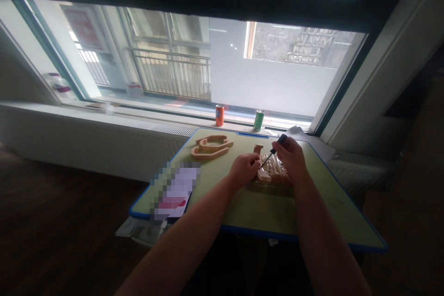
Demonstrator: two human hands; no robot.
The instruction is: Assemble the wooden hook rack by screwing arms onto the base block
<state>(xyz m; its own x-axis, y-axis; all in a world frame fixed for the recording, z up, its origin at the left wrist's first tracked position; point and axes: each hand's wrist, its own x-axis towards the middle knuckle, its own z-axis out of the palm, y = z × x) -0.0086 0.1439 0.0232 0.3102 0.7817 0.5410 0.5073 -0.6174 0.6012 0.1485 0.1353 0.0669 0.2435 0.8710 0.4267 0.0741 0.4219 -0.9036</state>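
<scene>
My right hand (291,153) is closed on a screwdriver (269,158) with a black handle and a thin metal shaft. The shaft slants down to the left, its tip by a pale wooden piece (264,176) with a bent end. My left hand (245,169) grips this piece, fingers pressed together along its side; the tip's exact contact there is too small to make out. Under and beside both hands lies a clear plastic tray (285,175) with small parts in its compartments. Toward the back left, several bent wooden pieces (210,154) lie grouped on the green tabletop (256,212).
A partly blurred booklet (179,189) lies at the table's left edge. On the windowsill stand an orange can (219,115) and a green can (258,120). Crumpled white paper (317,149) is at the back right corner. A large window rises behind the table.
</scene>
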